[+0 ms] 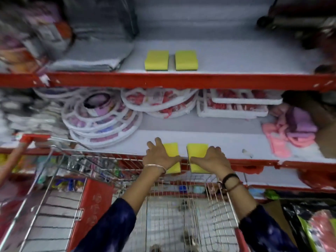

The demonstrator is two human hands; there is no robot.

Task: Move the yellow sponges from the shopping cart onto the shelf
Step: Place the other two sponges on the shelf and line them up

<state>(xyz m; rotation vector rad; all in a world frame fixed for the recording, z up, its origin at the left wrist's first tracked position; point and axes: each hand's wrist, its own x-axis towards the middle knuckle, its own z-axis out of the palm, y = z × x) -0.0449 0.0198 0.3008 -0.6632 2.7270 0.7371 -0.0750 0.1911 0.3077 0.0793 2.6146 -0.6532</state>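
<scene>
Head view: left hand and right hand each grip a yellow sponge overhanging shelf edge.

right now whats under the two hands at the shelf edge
A yellow sponge under each: left hand on one sponge, right hand on another sponge. The hands cover part of each.

Red-edged store racks hold folded grey cloths, round white-rimmed covers and pink towels under dim light.
</scene>
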